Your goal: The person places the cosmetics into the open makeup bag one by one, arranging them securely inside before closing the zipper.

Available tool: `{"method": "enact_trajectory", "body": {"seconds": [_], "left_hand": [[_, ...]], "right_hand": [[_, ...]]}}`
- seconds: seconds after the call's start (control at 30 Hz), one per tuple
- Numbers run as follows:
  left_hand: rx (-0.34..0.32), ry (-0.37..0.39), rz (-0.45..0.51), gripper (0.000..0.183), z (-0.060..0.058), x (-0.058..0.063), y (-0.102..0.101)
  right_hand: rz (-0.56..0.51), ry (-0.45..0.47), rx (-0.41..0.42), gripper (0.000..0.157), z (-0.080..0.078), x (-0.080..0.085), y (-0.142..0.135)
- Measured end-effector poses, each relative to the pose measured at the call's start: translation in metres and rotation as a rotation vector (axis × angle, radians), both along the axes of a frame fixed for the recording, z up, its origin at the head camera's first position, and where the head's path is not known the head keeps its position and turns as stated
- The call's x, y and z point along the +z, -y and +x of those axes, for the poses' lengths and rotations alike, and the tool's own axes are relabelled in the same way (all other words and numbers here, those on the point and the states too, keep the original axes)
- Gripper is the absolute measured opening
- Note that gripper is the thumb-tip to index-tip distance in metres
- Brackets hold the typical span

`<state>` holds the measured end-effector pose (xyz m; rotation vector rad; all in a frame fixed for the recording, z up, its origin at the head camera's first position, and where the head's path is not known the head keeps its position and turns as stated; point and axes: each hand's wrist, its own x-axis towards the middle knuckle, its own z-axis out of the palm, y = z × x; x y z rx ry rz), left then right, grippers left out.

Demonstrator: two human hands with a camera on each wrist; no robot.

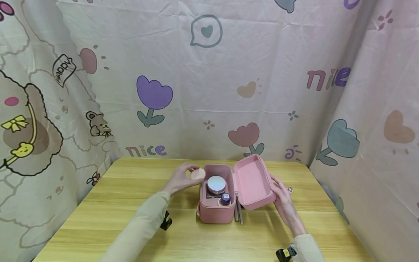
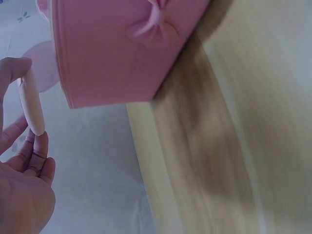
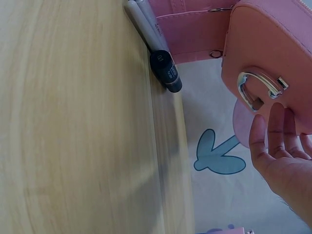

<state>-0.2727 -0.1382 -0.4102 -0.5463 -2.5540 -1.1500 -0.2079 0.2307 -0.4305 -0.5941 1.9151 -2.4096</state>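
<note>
My left hand (image 1: pixel 183 177) pinches a round beige powder puff (image 1: pixel 198 174) by its edges, just above the left rim of a pink makeup case (image 1: pixel 216 214). The left wrist view shows the puff (image 2: pixel 32 103) edge-on between thumb and fingers. Inside the case are a round compact with a pale lid (image 1: pixel 216 184), a dark square item partly hidden under it, and a small jar with a dark blue lid (image 1: pixel 226 197). My right hand (image 1: pixel 282 194) holds the case's opened lid (image 1: pixel 252 180) at its outer edge; in the right wrist view its fingers lie near the metal handle (image 3: pixel 261 83).
Slim silvery tubes (image 3: pixel 146 24) and a dark-capped tube (image 3: pixel 165 71) lie on the wooden table (image 1: pixel 131 203) beside the case, partly under the lid. A patterned curtain (image 1: pixel 209 91) hangs behind the table. A small bow (image 2: pixel 157 18) decorates the case's side.
</note>
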Motion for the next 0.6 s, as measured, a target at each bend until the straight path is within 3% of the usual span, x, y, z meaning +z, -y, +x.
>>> {"method": "enact_trajectory", "body": {"seconds": [0.6], "left_hand": [[-0.106, -0.027, -0.149, 0.052, -0.020, 0.008, -0.048]], "right_hand": [[0.010, 0.030, -0.022, 0.049, 0.001, 0.001, 0.001]]}}
